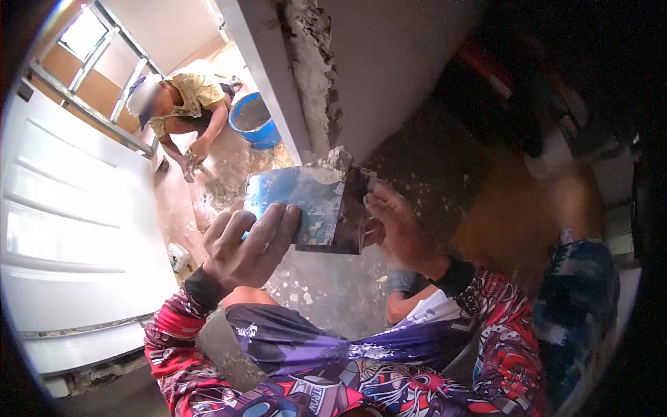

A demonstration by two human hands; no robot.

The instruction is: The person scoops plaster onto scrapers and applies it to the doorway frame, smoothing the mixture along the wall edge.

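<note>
A flat, shiny rectangular metal plate [316,208], like a plastering blade, reflects blue light in front of me. My left hand [253,240] is closed on its near left part, fingers bent over its face. A darker plate [349,226] shows along the right side and near edge; whether the two are joined I cannot tell. My right hand [403,222] grips the dark plate's right edge between thumb and fingers. Lumpy grey plaster [338,160] clings to the far edge, close to the bottom of the wall's rough corner. Any handle underneath is hidden.
The rough, chipped wall edge [313,76] rises just ahead. Far left, a person in a cap [187,97] crouches with a tool at the floor, beside a blue bucket [253,121]. A white panelled door [76,229] stands left, a metal ladder [90,66] behind. Another person's leg [577,299] is right.
</note>
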